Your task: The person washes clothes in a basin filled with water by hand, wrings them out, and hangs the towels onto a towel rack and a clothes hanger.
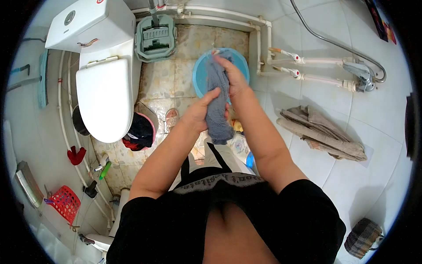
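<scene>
A grey towel (217, 112), bunched lengthwise, is held in front of me with both hands closed around it. My left hand (198, 111) grips its lower half, the thumb lying across the cloth. Farther up, my right hand (234, 78) is wrapped round the upper part, where some of its fingers are hidden by the fabric. Beneath the towel's far end, a blue basin (200, 75) stands on the tiled floor. My hands and the towel hide much of the basin's inside.
A white toilet (105, 99) stands at left, beside a grey-green mop bucket (155, 37). A pink-rimmed bucket (153, 132) holds dark clothes. Pipes and taps (294, 57) run along the right wall, where a brown towel (323, 132) hangs. A red basket (65, 204) hangs lower left.
</scene>
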